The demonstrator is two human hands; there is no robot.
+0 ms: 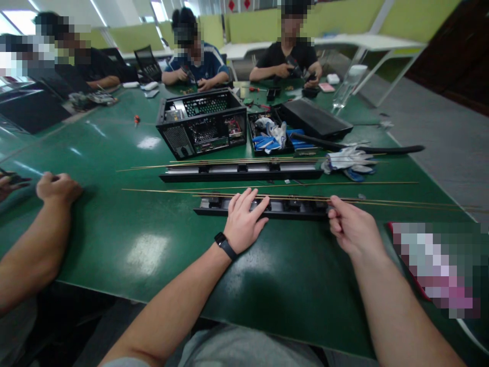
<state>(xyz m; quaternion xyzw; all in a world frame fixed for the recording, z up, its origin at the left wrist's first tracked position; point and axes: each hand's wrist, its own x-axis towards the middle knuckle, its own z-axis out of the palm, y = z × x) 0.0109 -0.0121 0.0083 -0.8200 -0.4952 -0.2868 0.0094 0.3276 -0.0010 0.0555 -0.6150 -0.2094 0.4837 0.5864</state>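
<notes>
Directly in front of me lies a long black channel (pixel 212 211) with dark blocks inside, and thin brass-coloured rods (pixel 389 202) run along its top. My left hand (pixel 244 227), palm down with fingers spread, rests over the middle of the channel and the rods. At the channel's right end, my right hand (pixel 353 224) is closed, thumb and forefinger pinching at the rods; how many it grips is hidden. Just beyond, a loose rod (pixel 344 184) lies on the table. A second black channel (pixel 237 177) sits farther back, also with rods along it.
An open computer case (pixel 202 125) stands behind the channels. Beside it are a black tray of gloves (pixel 271 136), a black panel (pixel 315 117), a black tube (pixel 393 150) and another glove (pixel 351 162). A neighbour's forearm (pixel 46 229) is at left. Several people work across the green table (pixel 114 229).
</notes>
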